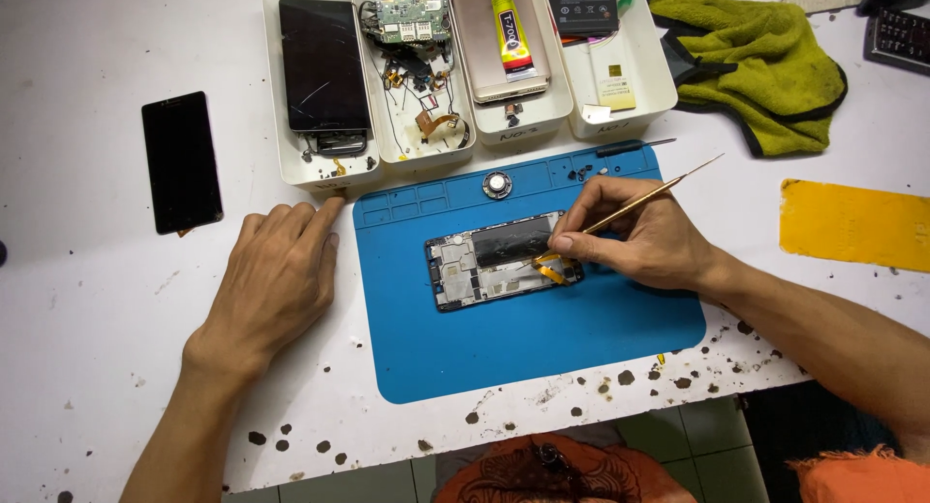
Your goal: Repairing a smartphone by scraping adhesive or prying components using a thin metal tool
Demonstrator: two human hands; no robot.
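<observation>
on the blue mat (581,338) lies the opened phone frame (489,261); the right hand (644,236) pinches thin tweezers (639,204) at its orange flex ribbon (550,267). the left hand (276,275) rests flat, holding nothing. a light, low lift, i judge, spares the ribbon.

The work mat (504,338) is bright blue on a white table (97,367) speckled with brown spots. On the mat, the opened phone frame (499,261) is black and silver with an orange ribbon cable (548,267). Above the mat, white trays (291,169) hold a green circuit board (412,14) and a yellow glue tube (510,33). Right of the mat are an olive-green cloth (765,67) and a yellow sheet (852,224); left, a black phone (181,161).
</observation>
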